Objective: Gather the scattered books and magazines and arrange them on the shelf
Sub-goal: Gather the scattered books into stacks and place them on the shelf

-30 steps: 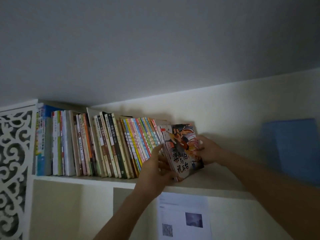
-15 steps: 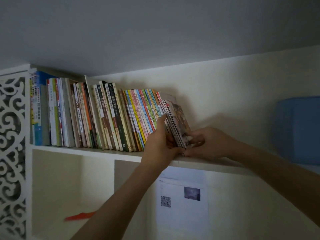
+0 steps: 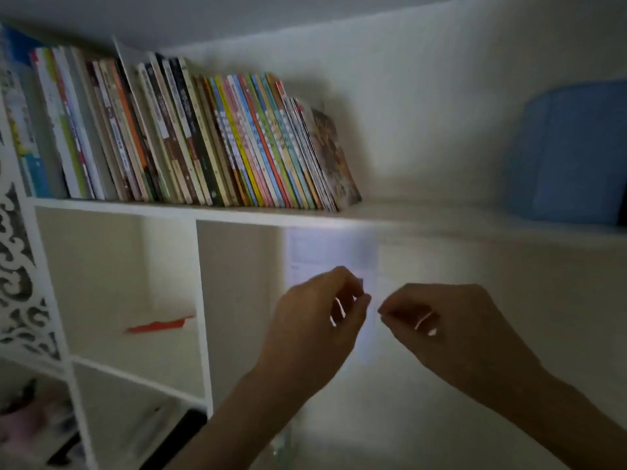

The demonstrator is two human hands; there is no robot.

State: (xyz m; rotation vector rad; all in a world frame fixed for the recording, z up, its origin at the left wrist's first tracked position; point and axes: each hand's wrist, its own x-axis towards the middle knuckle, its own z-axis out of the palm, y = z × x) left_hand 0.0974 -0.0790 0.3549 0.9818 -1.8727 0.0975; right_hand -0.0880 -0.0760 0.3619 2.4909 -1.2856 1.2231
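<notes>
Leaning to the left, a row of books (image 3: 190, 137) is seen on the top shelf (image 3: 390, 215), packed spine-out from the left end to about mid-shelf. Spine lettering is too blurred to be read. The last book (image 3: 334, 157), with an illustrated cover, is propped against the thin colourful spines beside it; its cover text cannot be made out now.

Both hands are held below the shelf, apart from the books. The left hand (image 3: 315, 320) is shown with fingers loosely curled, nothing held. The right hand (image 3: 448, 323) is likewise loosely curled, fingertips pointed toward the left hand, nothing gripped. Motion blur is present on both.

A paper sheet (image 3: 330, 252) is fixed to the wall under the shelf; its print is washed out and unreadable. A blue object (image 3: 570, 150) is set at the right end of the shelf, well apart from the books. A red item (image 3: 159, 325) is lying in the left cubby. A white fretwork panel (image 3: 17, 266) is seen at the left edge.

Compared with half a second ago: the illustrated book was then being pressed into the row by both hands; it has since been released and both hands have been lowered clear of the shelf. The camera view has been moved lower and closer. A QR code legible on the sheet earlier is blurred out now.
</notes>
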